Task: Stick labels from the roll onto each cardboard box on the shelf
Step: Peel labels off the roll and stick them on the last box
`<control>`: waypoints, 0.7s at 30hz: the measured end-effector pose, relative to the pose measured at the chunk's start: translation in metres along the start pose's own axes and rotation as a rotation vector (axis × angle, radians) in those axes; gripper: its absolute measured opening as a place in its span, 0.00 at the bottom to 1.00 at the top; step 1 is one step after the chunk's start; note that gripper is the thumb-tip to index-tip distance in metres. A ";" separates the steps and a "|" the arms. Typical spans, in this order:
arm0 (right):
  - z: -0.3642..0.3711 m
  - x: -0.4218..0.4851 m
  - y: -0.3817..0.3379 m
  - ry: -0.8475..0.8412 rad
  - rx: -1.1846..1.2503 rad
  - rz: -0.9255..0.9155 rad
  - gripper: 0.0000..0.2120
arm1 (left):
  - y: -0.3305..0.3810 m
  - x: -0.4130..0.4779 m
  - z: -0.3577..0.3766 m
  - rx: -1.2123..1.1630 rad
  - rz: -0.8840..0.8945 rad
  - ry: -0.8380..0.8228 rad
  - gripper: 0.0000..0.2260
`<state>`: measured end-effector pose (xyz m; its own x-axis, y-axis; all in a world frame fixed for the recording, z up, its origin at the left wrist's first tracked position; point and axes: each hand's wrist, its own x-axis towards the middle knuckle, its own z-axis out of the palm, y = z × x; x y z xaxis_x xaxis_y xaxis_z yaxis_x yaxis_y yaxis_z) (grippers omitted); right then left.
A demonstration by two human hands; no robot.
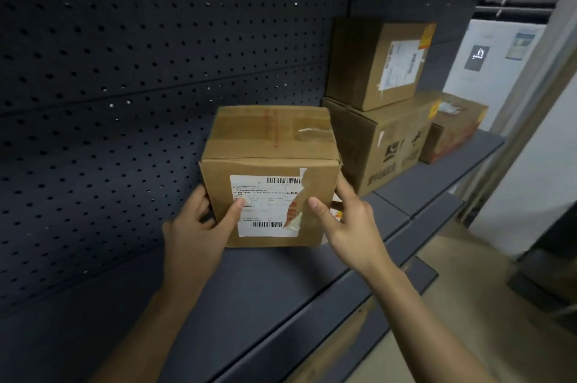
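Note:
A taped cardboard box (268, 145) with a torn white shipping label (265, 204) on its front face stands on the dark shelf (249, 289). My left hand (199, 226) grips its left side, thumb on the label. My right hand (346, 220) grips its right side, thumb on the front face beside the tear. Something small and orange-white shows behind my right hand's fingers; I cannot tell what it is. No label roll is clearly in view.
To the right stand a large printed carton (384, 145) with a smaller labelled box (381, 64) stacked on it, and a low box (452, 129) beyond. A perforated back panel (125, 70) lines the shelf. The floor lies below at right.

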<state>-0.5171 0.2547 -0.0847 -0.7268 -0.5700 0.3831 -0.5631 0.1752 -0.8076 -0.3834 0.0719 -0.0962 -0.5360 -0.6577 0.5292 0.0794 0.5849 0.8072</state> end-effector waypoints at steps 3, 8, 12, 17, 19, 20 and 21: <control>0.013 0.027 0.005 -0.058 -0.019 -0.018 0.25 | -0.014 0.014 -0.002 0.081 -0.045 0.031 0.10; 0.031 0.056 0.027 -0.171 -0.043 0.000 0.24 | -0.032 0.021 -0.001 0.218 -0.101 0.096 0.10; 0.044 0.076 0.044 -0.250 0.011 0.015 0.22 | -0.040 0.021 -0.001 0.308 -0.149 0.132 0.11; 0.054 0.088 0.058 -0.339 0.094 0.001 0.15 | -0.048 0.014 0.004 0.341 -0.254 0.209 0.16; 0.053 0.093 0.061 -0.381 0.082 -0.012 0.15 | -0.047 0.009 0.009 0.356 -0.276 0.247 0.18; 0.052 0.096 0.062 -0.406 0.075 -0.025 0.16 | -0.045 0.005 0.012 0.359 -0.286 0.271 0.19; 0.051 0.099 0.062 -0.426 0.068 -0.038 0.17 | -0.043 0.003 0.015 0.368 -0.288 0.292 0.20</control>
<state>-0.6035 0.1686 -0.1194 -0.4710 -0.8580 0.2050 -0.5484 0.1028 -0.8298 -0.4011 0.0521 -0.1331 -0.2334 -0.8894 0.3930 -0.3632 0.4547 0.8132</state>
